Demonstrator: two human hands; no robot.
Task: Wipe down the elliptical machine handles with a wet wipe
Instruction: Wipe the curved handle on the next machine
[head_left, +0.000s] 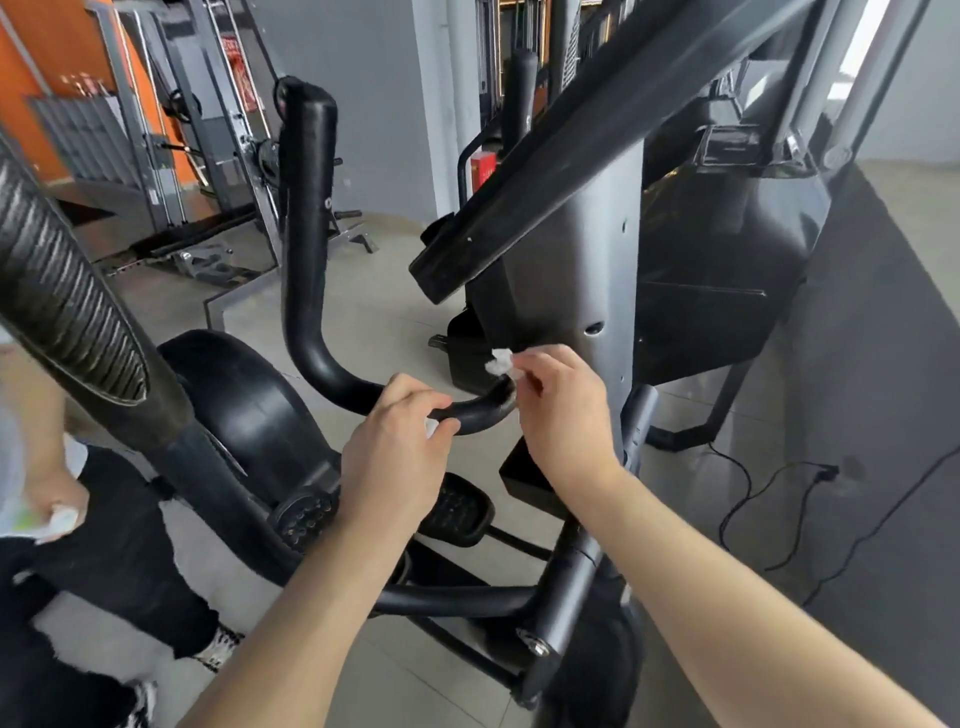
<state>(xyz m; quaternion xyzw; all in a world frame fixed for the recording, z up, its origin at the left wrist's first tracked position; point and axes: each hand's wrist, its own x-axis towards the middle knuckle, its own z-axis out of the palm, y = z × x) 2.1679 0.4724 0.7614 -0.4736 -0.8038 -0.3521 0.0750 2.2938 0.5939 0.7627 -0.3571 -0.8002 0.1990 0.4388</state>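
Gripping handle at the bend with left hand, white scrap under curled fingers; pinching wipe at handle's tip with right hand — thin pinch, risks slipping or tearing if tugged — and skipping the upright stretch beyond.

Pale tiled floor, grey wall, orange wall left, weight rack behind

Black padded handle, upright at the top, then curving low and sideways. White crumpled wet wipe, bunched just above that curved lower end.
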